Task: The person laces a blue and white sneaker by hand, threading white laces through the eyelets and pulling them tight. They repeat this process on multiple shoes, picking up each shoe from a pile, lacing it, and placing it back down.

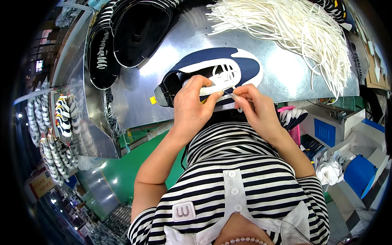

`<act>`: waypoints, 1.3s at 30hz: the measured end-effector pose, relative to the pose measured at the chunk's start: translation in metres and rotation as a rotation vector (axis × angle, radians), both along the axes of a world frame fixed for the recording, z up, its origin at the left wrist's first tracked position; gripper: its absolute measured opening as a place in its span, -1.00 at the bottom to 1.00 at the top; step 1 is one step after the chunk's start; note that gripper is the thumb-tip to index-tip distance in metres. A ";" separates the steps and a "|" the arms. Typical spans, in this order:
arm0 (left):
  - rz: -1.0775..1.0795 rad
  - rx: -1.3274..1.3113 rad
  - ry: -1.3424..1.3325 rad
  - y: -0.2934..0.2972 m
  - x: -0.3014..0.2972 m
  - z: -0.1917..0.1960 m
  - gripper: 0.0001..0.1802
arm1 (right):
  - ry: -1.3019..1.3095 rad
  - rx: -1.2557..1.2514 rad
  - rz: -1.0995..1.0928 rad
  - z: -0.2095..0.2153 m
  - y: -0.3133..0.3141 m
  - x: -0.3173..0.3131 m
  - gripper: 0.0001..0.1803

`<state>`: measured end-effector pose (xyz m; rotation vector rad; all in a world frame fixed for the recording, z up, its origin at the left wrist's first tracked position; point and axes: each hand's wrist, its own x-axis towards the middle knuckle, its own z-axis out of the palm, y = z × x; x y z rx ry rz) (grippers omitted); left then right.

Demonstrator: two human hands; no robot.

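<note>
A navy and white shoe (196, 55) lies on its side on the metal table, toe to the right and heel to the left. White shoelace (222, 76) runs in loops across its eyelet opening. My left hand (191, 102) is closed on the near edge of the shoe beside the eyelets, thumb and forefinger pinching there. Close by on the right, my right hand (258, 107) has its thumb and forefinger pressed together on a thin end of the lace. The exact eyelet at the fingertips is too small to make out.
A big bundle of white laces (294, 34) spreads over the table's far right. Stacked dark shoe uppers (141, 32) stand at the far left. The metal table's (134, 100) near edge runs just before me. A pink basket (295, 132) with shoe parts hangs at the right.
</note>
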<state>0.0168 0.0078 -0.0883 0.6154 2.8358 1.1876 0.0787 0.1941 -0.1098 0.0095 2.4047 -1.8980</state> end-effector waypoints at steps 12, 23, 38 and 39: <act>-0.192 0.078 0.074 -0.004 0.007 -0.002 -0.75 | -0.183 -0.280 -0.078 -0.007 -0.022 -0.017 -0.81; -0.283 0.040 0.353 -0.014 0.013 -0.012 -0.67 | 0.081 0.099 -0.002 0.052 0.039 -0.018 -0.77; -0.362 0.067 0.209 -0.026 0.013 -0.004 -0.61 | 0.492 -0.333 -0.171 0.091 0.033 -0.086 -0.72; -0.351 0.070 0.186 -0.027 0.014 -0.002 -0.60 | 0.393 -0.353 -0.119 0.085 0.030 -0.087 -0.72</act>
